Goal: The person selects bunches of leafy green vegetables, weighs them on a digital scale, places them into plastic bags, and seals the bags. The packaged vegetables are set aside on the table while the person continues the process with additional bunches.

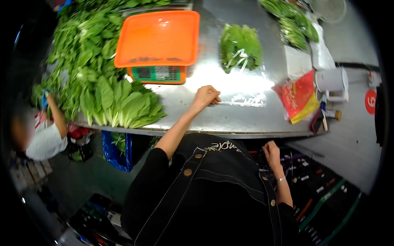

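My left hand (207, 95) is over the metal table, its fingertips pinched at the near left corner of a clear plastic bag (248, 100). Leafy green lettuce (241, 47) lies farther up, under shiny clear plastic; whether it is the same bag is hard to tell because of the glare. My right hand (272, 153) hangs below the table's front edge, beside my black apron (221, 160). Its fingers are curled, and whether anything is in them does not show. Left of my left hand stands an orange weighing scale (157, 38) with a bare pan.
Loose leafy greens (123, 101) cover the table's left side. To the right lie a red and yellow packet (297, 97), a white mug (331, 81), a phone (317, 121) and bagged greens (292, 27). A blue-lined bin (118, 150) stands below; another person (46, 135) is at far left.
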